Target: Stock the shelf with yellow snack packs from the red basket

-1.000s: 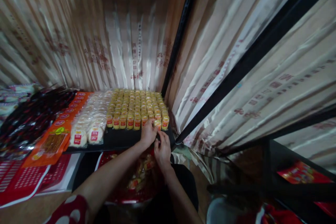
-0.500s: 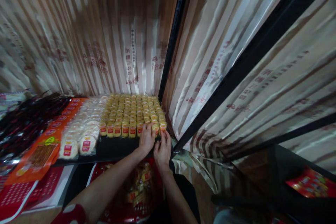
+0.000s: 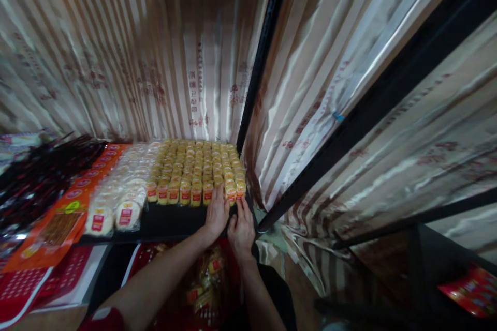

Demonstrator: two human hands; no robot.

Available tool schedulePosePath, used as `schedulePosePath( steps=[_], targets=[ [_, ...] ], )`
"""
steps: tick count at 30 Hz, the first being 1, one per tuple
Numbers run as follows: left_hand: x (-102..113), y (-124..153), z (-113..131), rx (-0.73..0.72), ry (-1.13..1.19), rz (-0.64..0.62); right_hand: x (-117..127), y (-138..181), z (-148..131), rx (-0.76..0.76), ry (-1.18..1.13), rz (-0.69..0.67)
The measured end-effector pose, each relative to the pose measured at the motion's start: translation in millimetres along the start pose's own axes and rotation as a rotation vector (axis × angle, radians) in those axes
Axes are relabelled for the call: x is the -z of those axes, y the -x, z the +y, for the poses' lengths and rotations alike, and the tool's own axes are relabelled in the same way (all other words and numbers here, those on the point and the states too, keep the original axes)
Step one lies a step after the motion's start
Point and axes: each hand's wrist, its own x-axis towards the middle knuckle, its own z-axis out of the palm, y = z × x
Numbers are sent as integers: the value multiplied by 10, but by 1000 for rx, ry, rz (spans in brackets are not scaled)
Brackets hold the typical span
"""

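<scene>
Rows of small yellow wrapped cakes (image 3: 196,165) with red labels are packed tightly on a black shelf (image 3: 166,220). My left hand (image 3: 217,212) reaches the front row near its right end, its outstretched fingers against the packs there. Just beside it, my right hand (image 3: 241,230) touches the lower front of the last pack on the right, fingers stretched forward. Neither hand visibly wraps around a pack. Below my forearms, a red basket (image 3: 134,264) holds more yellow wrapped packs (image 3: 205,289), partly hidden by my arms.
Left of the cakes lie round white packaged crackers (image 3: 126,214), orange snack bags (image 3: 58,227) and dark glossy packets (image 3: 42,181). Another red basket (image 3: 23,289) stands at lower left. Black posts (image 3: 264,51) and striped curtains (image 3: 171,62) enclose the shelf. A red packet (image 3: 471,289) lies at far right.
The view has shifted slightly. Both hands stay at the right end of the front row, with the left fingers a little straighter and the hands slightly adjusted against the packs.
</scene>
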Motion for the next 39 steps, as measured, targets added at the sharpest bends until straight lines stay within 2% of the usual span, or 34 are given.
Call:
schedulePosePath(
  steps=[8, 13, 16, 20, 24, 27, 32, 39],
  targets=[
    [32, 100, 72, 30, -94, -53, -9, -23, 40, 8, 0, 0],
    [94, 201, 61, -51, -132, 9, 39, -30, 81, 70, -44, 5],
    [263, 360, -9, -140, -183, 32, 89, -13, 73, 127, -97, 29],
    [656, 528, -226, -228, -386, 97, 165, 40, -27, 211, -155, 56],
    [1064, 494, -525, -115, -604, 249, 193, 34, -233, 312, -143, 36],
    [1238, 387, -699, -92, -704, 279, 119, -73, -469, 357, -145, 15],
    [1250, 264, -852, -113, -745, 259, -193, -391, -951, 443, -138, -72],
    [1184, 230, -938, -135, -693, 276, -712, -908, -1519, 568, 34, -398]
  ],
)
